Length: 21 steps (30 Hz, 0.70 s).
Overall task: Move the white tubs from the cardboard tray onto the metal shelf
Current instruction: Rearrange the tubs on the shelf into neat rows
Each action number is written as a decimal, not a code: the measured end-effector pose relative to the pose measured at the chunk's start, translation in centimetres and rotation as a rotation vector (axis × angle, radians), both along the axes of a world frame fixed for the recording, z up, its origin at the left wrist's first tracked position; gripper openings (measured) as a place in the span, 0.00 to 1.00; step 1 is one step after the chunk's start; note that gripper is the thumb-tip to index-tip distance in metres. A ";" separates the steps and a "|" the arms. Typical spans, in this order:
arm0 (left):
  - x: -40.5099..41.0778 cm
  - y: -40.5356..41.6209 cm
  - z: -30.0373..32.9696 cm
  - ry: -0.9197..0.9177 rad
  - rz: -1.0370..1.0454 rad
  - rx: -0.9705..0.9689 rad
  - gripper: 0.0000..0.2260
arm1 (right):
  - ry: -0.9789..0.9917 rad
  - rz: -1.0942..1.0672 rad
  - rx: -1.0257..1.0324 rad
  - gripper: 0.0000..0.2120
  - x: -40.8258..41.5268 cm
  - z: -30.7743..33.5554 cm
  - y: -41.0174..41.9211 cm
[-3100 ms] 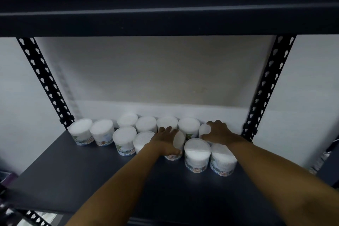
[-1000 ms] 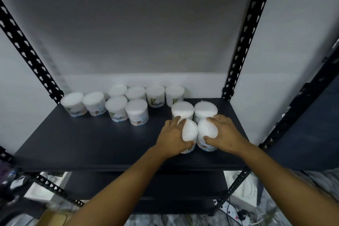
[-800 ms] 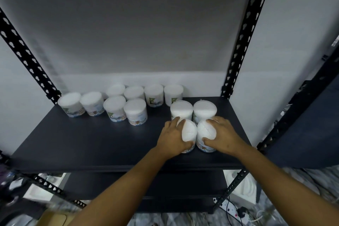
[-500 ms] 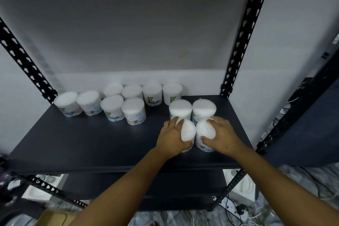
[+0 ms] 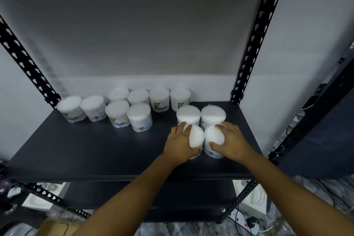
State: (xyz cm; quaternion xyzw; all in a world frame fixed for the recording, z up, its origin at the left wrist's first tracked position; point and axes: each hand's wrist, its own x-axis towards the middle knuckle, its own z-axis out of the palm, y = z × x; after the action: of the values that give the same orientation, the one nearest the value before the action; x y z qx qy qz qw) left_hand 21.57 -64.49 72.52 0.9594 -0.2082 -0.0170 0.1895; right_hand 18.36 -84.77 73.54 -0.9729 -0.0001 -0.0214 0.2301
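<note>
Two tubs (image 5: 205,138), label txt blurred, unreadable; L hand (image 5: 180,144) & R hand (image 5: 230,141) each clasping one.

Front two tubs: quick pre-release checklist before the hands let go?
1. Left hand wrapped on the left front tub: ok.
2. Right hand wrapped on the right front tub: ok.
3. Both tubs seated flat on the metal shelf: cannot tell, the hands hide the bases and the left one looks tilted.
4. Margin to the shelf's front edge: ok, bare shelf shows in front of both tubs.
5. Contact with the two tubs behind: cannot tell, they sit very close.
6. The back group of eight tubs upright and out of the way: ok.
</note>
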 end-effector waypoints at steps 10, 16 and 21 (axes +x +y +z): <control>0.3 -0.2 -0.2 -0.014 0.020 -0.047 0.40 | -0.003 -0.005 -0.032 0.35 0.1 0.2 0.1; -1.4 0.9 -1.0 -0.124 0.081 -0.221 0.39 | -0.138 0.052 -0.275 0.39 -1.4 -0.2 0.9; -2.1 1.5 -1.8 -0.170 0.052 -0.247 0.24 | -0.150 0.082 -0.270 0.23 -1.6 -0.4 1.2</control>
State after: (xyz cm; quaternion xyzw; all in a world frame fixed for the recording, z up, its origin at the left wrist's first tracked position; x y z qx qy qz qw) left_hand 19.52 -62.95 70.73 0.9317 -0.1993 0.0949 0.2884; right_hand 16.74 -83.54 73.18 -0.9899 -0.0600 -0.0842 0.0974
